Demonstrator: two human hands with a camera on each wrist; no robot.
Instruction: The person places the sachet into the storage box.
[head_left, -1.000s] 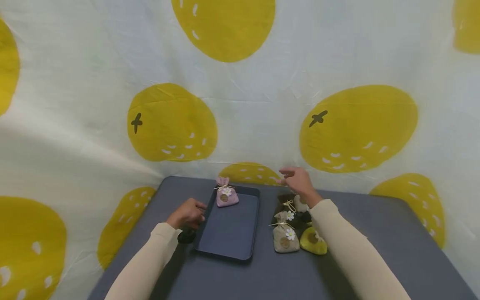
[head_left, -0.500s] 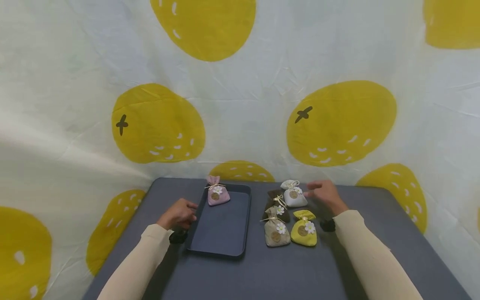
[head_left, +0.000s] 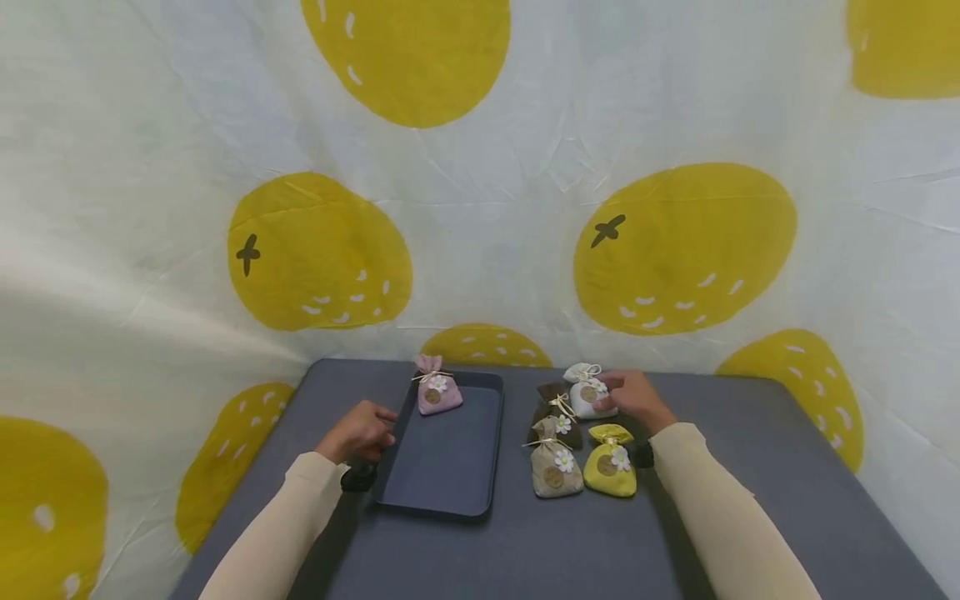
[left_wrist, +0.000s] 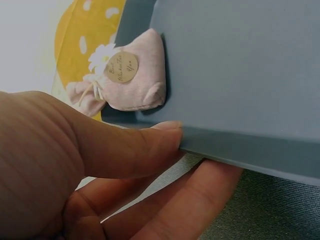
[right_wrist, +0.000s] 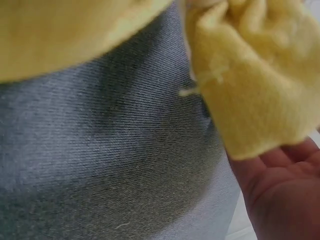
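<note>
My left hand (head_left: 360, 431) pinches the left rim of a dark grey tray (head_left: 442, 467), thumb over the edge and fingers beneath, as the left wrist view shows. In the tray's far left corner lies a pink drawstring pouch (left_wrist: 137, 75) with a white flower and a round tag. My right hand (head_left: 633, 396) reaches over the right side of a white pouch (head_left: 585, 406), thumb and forefinger overlapping it; I cannot tell if they grip it. In the right wrist view a yellow pouch (right_wrist: 260, 100) hides the fingertips.
Nearer than the white pouch lie a dark brown pouch (head_left: 551, 392), a beige pouch (head_left: 551, 467) partly over it, and the yellow one below my right wrist. The dark table (head_left: 570, 550) ends at a white curtain (head_left: 495, 250) printed with yellow fruit.
My right hand swings right from above the pouches, comes down beside the white pouch, then moves left onto it. The left hand stays at the tray; the view shifts slightly.
</note>
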